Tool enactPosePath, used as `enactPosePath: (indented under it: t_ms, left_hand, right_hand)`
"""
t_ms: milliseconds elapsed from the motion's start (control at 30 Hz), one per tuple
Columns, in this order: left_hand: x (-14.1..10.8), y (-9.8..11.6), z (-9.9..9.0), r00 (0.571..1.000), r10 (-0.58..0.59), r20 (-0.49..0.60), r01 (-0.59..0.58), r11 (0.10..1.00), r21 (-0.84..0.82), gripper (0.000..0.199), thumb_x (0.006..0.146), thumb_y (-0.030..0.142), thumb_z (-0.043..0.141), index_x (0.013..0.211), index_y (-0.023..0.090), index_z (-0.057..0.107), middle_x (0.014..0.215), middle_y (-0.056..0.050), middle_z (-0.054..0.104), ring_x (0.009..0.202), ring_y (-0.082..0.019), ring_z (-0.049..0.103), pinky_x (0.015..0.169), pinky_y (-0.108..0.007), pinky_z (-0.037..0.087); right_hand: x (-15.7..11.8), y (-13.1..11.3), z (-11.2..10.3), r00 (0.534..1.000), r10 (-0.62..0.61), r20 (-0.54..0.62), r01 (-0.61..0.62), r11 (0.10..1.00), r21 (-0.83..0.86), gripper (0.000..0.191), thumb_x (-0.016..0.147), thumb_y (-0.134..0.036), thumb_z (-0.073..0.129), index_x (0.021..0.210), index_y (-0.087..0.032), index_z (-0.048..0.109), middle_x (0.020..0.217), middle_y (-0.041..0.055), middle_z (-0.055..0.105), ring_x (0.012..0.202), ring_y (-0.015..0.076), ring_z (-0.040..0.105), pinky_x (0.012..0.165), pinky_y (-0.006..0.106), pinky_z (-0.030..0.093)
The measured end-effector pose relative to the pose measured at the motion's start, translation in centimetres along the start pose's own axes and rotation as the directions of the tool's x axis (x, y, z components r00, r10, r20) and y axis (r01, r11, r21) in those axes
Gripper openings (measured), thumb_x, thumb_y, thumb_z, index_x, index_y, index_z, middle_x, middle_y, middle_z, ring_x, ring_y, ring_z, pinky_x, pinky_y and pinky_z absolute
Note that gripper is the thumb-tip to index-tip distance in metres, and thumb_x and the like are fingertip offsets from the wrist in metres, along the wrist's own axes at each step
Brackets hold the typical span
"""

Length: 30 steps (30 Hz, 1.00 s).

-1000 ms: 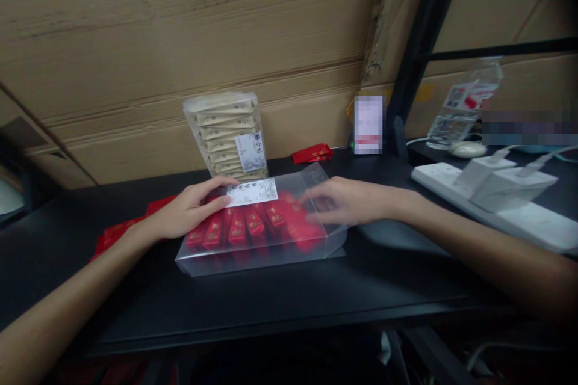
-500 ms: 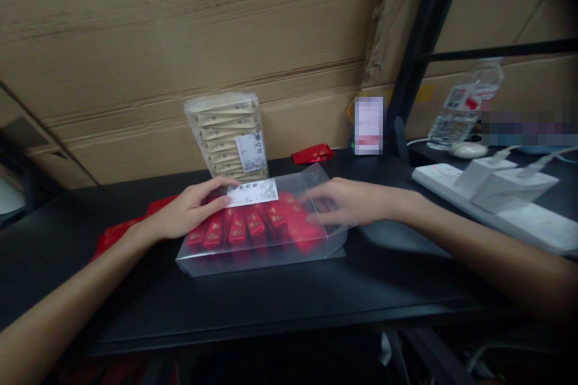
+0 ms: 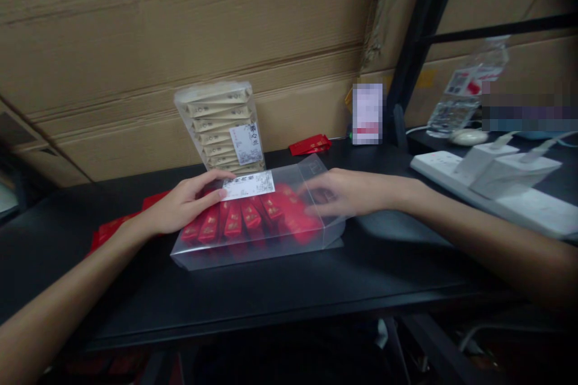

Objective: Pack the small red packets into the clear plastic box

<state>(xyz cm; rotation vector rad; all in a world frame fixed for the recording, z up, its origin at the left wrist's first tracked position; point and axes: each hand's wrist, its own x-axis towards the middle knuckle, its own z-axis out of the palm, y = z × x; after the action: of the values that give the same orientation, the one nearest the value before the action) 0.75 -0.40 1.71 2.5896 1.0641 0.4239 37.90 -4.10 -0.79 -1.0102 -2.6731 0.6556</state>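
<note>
A clear plastic box lies on the black table, with several red packets in a row inside and a white label on top. My left hand grips its upper left side, thumb at the label's edge. At the right end, my right hand reaches into the box's open end, its fingers behind the clear plastic beside the red packets; whether they pinch a packet is blurred. Behind the box stands a second clear box of beige packets.
Red packets lie left, beyond my left forearm, and a few more at the back. A phone leans by the black post. At the right are a power strip with plugs and a bottle.
The whole view has shifted slightly, so things sit a little higher. Both hands stay at the box in nearly the same places.
</note>
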Motion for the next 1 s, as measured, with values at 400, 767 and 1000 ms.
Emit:
enactPosePath:
  t_ms: [400,767,1000]
  left_hand:
    - [0.22,0.05,0.07,1.0,-0.014,0.002,0.014,1.0,0.026,0.043,0.106,0.048,0.048,0.142,0.026,0.056,0.144,-0.005,0.061,0.131,-0.026,0.059,0.113,-0.042,0.046]
    - [0.11,0.35,0.06,1.0,-0.009,-0.003,0.009,1.0,0.019,0.043,0.106,0.047,0.047,0.141,0.024,0.056,0.144,-0.007,0.062,0.13,-0.026,0.059,0.113,-0.043,0.046]
    - [0.04,0.31,0.0,1.0,-0.005,-0.001,0.005,1.0,0.013,0.043,0.106,0.048,0.047,0.141,0.024,0.056,0.144,-0.008,0.062,0.13,-0.026,0.059,0.112,-0.044,0.046]
  right_hand:
    - [-0.02,0.06,-0.02,1.0,-0.018,0.007,0.018,1.0,-0.006,0.044,0.099,-0.05,0.06,0.127,-0.018,0.072,0.097,0.0066,0.077,0.075,0.0178,0.069,0.065,0.028,0.046]
    - [-0.03,0.16,-0.03,1.0,-0.009,0.017,0.009,1.0,-0.015,0.051,0.099,-0.055,0.058,0.133,-0.018,0.068,0.1,0.0072,0.078,0.077,0.0192,0.07,0.066,0.029,0.047]
    - [-0.06,0.33,0.1,1.0,-0.017,0.006,0.017,1.0,-0.015,0.051,0.1,-0.056,0.058,0.135,-0.019,0.067,0.1,0.0064,0.078,0.077,0.0189,0.07,0.065,0.029,0.047]
